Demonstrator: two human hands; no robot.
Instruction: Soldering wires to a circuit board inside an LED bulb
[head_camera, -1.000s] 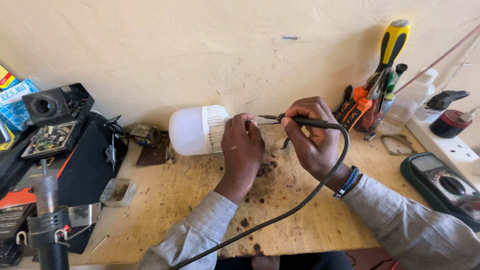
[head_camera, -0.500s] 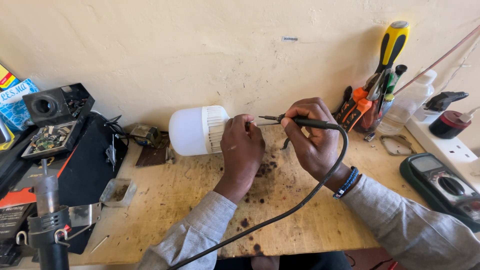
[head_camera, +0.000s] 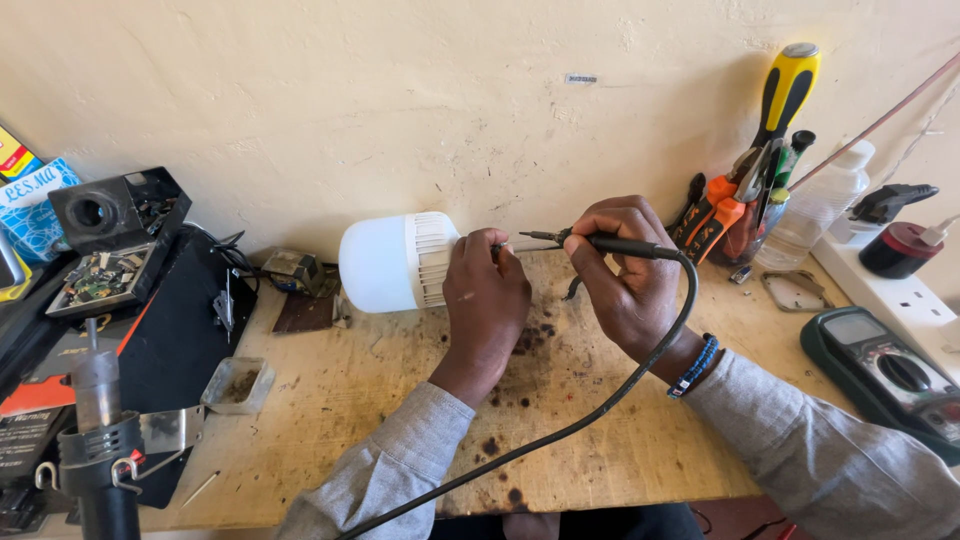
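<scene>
Here, your left hand (head_camera: 487, 300) wraps around the base end of a large white bulb (head_camera: 395, 262), fingers curled shut on its ribbed collar, so the bulb lies on its side just above the wooden bench (head_camera: 330, 400) with its dome pointing to your left. Your right hand (head_camera: 625, 280) pinches a black soldering iron (head_camera: 610, 243) like a pen, thumb and fingers pressed together on the grip. The iron's thin metal tip points left toward the bulb's base, close by your left fingers; whether it touches the metal there you cannot tell, as your left hand hides the spot. The iron's black cord (head_camera: 600, 415) loops off the back of the grip, runs round your right wrist and trails down across the bench toward you.

Beyond your right hand a holder of tools (head_camera: 745, 200) stands against the wall, with a yellow-handled screwdriver (head_camera: 788, 90) sticking up and orange-handled pliers beside it. A dark green multimeter (head_camera: 885, 375) lies at the right edge of the bench, near a white power strip (head_camera: 900, 300). At your left sit a black case (head_camera: 170, 330), a small clear tray (head_camera: 238, 383) and a loose circuit board (head_camera: 95, 280).
</scene>
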